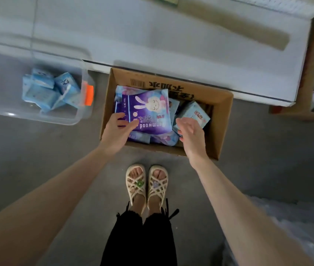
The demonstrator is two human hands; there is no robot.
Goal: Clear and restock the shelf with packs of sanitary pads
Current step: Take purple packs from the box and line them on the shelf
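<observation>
An open cardboard box (223, 120) stands on the floor in front of my feet, holding several packs of pads. On top lies a purple pack with a white rabbit (148, 110); a light blue pack (194, 112) lies to its right. My left hand (117, 131) grips the purple pack's near left edge, thumb on top. My right hand (189, 131) hovers open over the box's right side, just in front of the light blue pack, holding nothing. The white shelf (171, 45) runs across the top of the view, its surface bare.
A clear plastic bin (2, 112) with orange latches sits on the floor at left, with several light blue packs (50, 91) inside. A second cardboard box (305, 93) with pale packs stands at far right. My sandalled feet (146, 183) stand just before the box. Crumpled plastic lies at lower right.
</observation>
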